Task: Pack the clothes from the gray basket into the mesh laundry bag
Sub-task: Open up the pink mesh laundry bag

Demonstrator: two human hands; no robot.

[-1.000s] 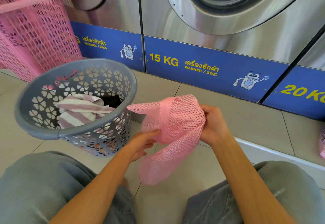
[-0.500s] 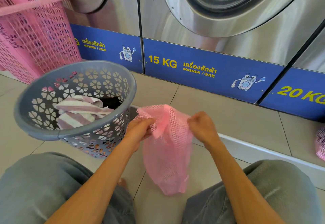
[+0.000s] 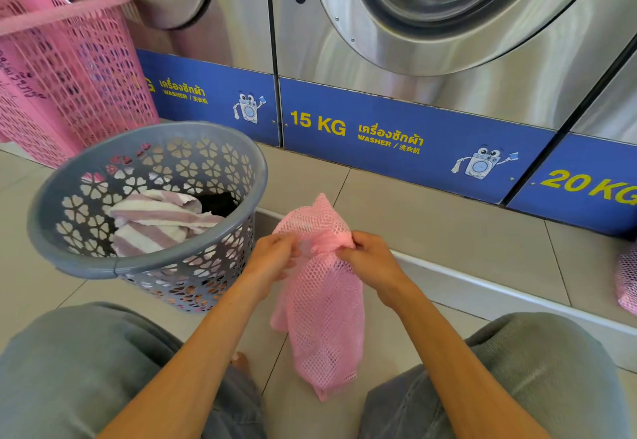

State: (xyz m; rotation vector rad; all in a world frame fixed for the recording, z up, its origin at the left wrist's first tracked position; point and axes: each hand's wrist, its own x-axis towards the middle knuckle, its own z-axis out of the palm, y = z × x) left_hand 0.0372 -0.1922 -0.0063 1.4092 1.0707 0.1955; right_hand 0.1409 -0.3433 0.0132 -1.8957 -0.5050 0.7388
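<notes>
Hanging between the person's knees: pink mesh laundry bag (image 3: 325, 318), gathered at its upper edge, the lower end near or touching the tiled floor (image 3: 431, 228).

Left hand (image 3: 272, 259): fingers pinched on the bag's top edge, left side.

Right hand (image 3: 370, 261): fingers clenched on the same edge, right side, a peak of mesh standing up above the two hands.

Gray basket (image 3: 144, 268): round, flower-shaped cutouts, on the floor just left of the left hand, tilted slightly toward the camera. Contents: pink-and-white striped cloth (image 3: 155, 221) on top; a dark garment (image 3: 219, 202) behind it. All clothes lie in the basket; the bag shows nothing inside.

Pink basket (image 3: 69, 69): tall, slotted walls, behind the gray one at far left; dark handwriting on its side, not legible.

Washing machines (image 3: 431, 59): stainless steel fronts with round doors, in a row along the back. Blue base panels (image 3: 396, 142) in yellow lettering: centre panel "15 KG", Thai script, "WASHER /" and Chinese characters, plus a cartoon washer figure; left panel the same wording and figure, its weight mostly hidden behind the pink basket; right panel "20 KG", cut off at the frame edge.

Second piece of pink mesh (image 3: 625, 280): at the right edge, partly out of frame.

Grey trouser legs (image 3: 69, 369): at the bottom corners.
</notes>
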